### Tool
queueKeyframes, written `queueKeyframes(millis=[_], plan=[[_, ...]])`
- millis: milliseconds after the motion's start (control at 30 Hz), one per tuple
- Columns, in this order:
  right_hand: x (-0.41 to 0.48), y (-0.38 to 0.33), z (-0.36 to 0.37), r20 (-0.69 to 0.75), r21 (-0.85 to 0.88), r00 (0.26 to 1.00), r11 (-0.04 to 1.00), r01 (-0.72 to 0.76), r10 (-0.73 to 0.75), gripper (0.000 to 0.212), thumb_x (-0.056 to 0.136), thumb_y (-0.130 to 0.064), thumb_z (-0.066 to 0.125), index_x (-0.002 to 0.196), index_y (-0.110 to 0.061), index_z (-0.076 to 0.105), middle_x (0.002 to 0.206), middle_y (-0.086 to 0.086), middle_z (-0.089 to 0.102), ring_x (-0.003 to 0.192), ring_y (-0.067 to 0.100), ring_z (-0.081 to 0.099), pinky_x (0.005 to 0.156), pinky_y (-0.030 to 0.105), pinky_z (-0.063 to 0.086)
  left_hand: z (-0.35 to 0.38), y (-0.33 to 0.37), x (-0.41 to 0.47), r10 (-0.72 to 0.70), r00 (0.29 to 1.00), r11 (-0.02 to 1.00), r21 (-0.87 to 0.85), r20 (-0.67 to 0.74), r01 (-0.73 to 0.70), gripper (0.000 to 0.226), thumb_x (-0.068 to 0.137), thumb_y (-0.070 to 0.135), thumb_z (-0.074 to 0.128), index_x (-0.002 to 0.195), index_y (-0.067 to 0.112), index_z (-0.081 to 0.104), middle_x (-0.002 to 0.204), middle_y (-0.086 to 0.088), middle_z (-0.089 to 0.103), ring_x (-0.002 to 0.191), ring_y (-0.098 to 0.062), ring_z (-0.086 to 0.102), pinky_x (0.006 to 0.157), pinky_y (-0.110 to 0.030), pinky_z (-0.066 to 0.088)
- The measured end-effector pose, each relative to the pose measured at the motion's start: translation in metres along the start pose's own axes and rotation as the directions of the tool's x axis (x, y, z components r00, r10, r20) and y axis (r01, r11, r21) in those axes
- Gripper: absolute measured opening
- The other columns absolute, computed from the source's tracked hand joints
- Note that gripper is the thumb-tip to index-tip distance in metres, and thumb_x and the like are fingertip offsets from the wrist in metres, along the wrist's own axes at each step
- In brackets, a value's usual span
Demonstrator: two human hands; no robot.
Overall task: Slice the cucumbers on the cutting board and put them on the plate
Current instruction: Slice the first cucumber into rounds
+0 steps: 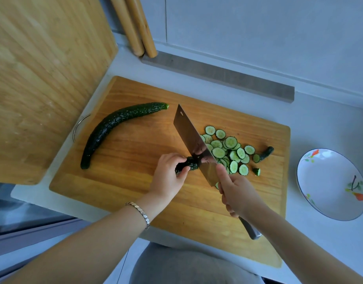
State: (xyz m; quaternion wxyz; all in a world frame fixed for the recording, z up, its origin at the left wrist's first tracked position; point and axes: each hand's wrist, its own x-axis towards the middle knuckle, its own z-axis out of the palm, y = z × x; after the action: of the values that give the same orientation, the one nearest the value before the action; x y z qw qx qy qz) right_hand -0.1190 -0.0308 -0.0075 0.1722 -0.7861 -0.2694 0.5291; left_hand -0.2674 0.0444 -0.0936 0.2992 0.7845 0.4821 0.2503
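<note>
A wooden cutting board (135, 193) lies on the grey counter. My left hand (168, 175) grips a short dark cucumber stub (191, 165) near the board's middle. My right hand (237, 193) grips the handle of a cleaver (190, 134), forefinger laid along the blade, whose edge is down against the stub's cut end. Several round cucumber slices (229, 150) lie in a heap right of the blade, with a cut-off end piece (265, 153) beyond them. A whole curved cucumber (113, 128) lies at the board's left. An empty white plate (330, 181) with painted flowers sits right of the board.
A second, larger bamboo board (43, 78) leans at the left, overhanging the counter. Two wooden rolling pins (135, 27) stand against the back wall beside a grey strip (217, 74). A small cucumber bit (256, 171) lies near the slices. The counter's front edge runs just below the board.
</note>
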Motion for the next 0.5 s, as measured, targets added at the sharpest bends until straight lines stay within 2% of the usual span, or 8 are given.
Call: queueKeyframes(millis=[133,300,367,500], plan=[[0.008,-0.001,0.004,0.016,-0.015,1.000,1.000,-0.013,0.013,0.056,0.090,-0.063,0.031,0.062,-0.015,0.032,0.039,-0.005,0.028,0.034,0.013,0.023,0.039,0.016,0.023,0.000,-0.001,-0.001,-0.001,1.000,1.000,-0.012,-0.002,0.001,0.021,0.070,0.002,0.077,0.088,0.003,0.068,0.090,-0.008,0.066,0.087,-0.027,0.057,0.080,-0.017,0.039],[0.022,0.010,0.021,-0.021,-0.035,0.999,0.999,0.039,-0.039,0.053,0.092,-0.061,0.030,0.063,-0.016,0.034,0.049,-0.001,0.029,0.041,0.013,0.025,0.045,0.024,0.024,0.002,0.000,-0.001,-0.010,1.000,1.000,-0.027,-0.025,0.009,0.019,0.070,0.001,0.077,0.087,0.004,0.068,0.089,-0.007,0.066,0.086,-0.026,0.057,0.081,-0.016,0.037],[0.023,0.016,0.027,-0.051,0.012,0.997,0.998,0.058,-0.058,0.053,0.092,-0.060,0.031,0.065,-0.014,0.037,0.052,0.001,0.031,0.043,0.014,0.027,0.048,0.027,0.025,0.002,0.001,0.001,-0.004,1.000,1.000,-0.024,-0.027,0.003,0.019,0.070,0.002,0.076,0.088,0.004,0.069,0.090,-0.007,0.066,0.087,-0.025,0.057,0.080,-0.015,0.038],[0.021,0.017,0.018,-0.062,0.191,0.998,0.981,0.005,0.007,0.053,0.094,-0.057,0.033,0.063,-0.014,0.038,0.045,-0.004,0.032,0.038,0.012,0.028,0.041,0.022,0.025,0.004,0.004,0.007,0.027,1.000,0.999,-0.027,-0.014,-0.027,0.020,0.074,0.007,0.075,0.093,0.005,0.068,0.093,-0.006,0.067,0.091,-0.023,0.059,0.082,-0.019,0.043]])
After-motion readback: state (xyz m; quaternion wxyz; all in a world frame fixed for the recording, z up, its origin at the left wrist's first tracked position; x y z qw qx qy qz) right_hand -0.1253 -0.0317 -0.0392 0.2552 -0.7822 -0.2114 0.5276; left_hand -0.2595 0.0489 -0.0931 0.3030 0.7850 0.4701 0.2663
